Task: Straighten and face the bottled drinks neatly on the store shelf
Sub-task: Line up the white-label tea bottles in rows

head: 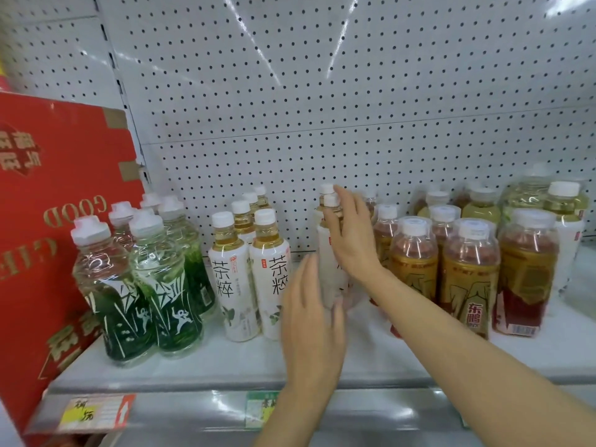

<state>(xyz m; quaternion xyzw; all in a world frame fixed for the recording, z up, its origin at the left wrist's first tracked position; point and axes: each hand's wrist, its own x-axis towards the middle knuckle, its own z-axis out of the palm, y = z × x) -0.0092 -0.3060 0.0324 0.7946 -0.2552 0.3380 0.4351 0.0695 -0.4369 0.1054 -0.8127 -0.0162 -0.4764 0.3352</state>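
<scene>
Two hands: both are at the white-sleeved tea bottle with a white cap [329,253] standing mid-shelf, in the gap between the tea pair and the amber bottles.
Left hand [311,314]: fingers straight, flat against the bottle's lower left side, gripping nothing.
Right hand [350,235]: fingers extended along the bottle's upper right side near the neck; whether they curl round it I cannot tell, as the frame is blurred there.
Neighbours: two matching white tea bottles [251,279] stand just left, labels forward; gold-labelled amber drink bottles [467,272] stand close on the right.
Green-labelled clear bottles [142,291]: upright at far left, beside a red cardboard carton [54,201].
Risk: judged from the open palms, the tall bottle could tip sideways into the amber row or slide off the white metal shelf's [225,366] front edge.
</scene>
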